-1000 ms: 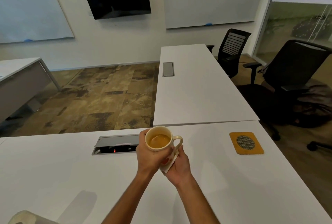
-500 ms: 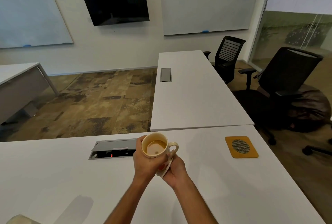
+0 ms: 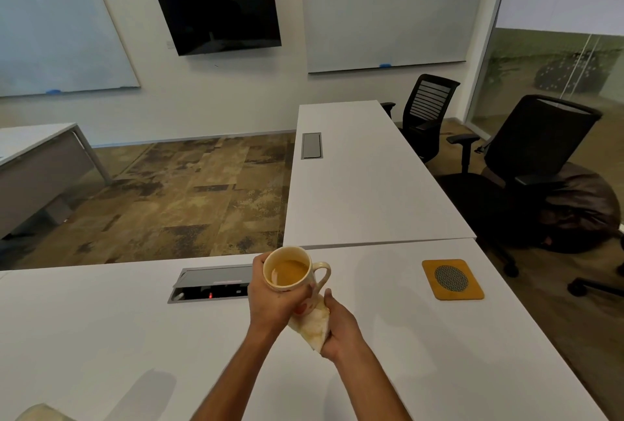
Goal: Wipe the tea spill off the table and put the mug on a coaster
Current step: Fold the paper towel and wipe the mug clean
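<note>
The left hand (image 3: pixel 270 302) and cloth (image 3: pixel 312 324) hide the mug's (image 3: pixel 287 273) base.

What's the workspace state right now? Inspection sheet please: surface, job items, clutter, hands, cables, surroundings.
Surface: white table; no spill visible from this view.
Job's things: mug with tea, held above the table; stained cloth pressed against its lower side; coaster lies flat to the right, nothing on it.
Clutter: a pale object at the lower left edge, cut off, unidentifiable.
Hands: left hand grips the mug; right hand holds the cloth.
Cables: nothing seen; open power box shows a red light.
Surroundings: second table, two office chairs, wall screen, whiteboards.
</note>
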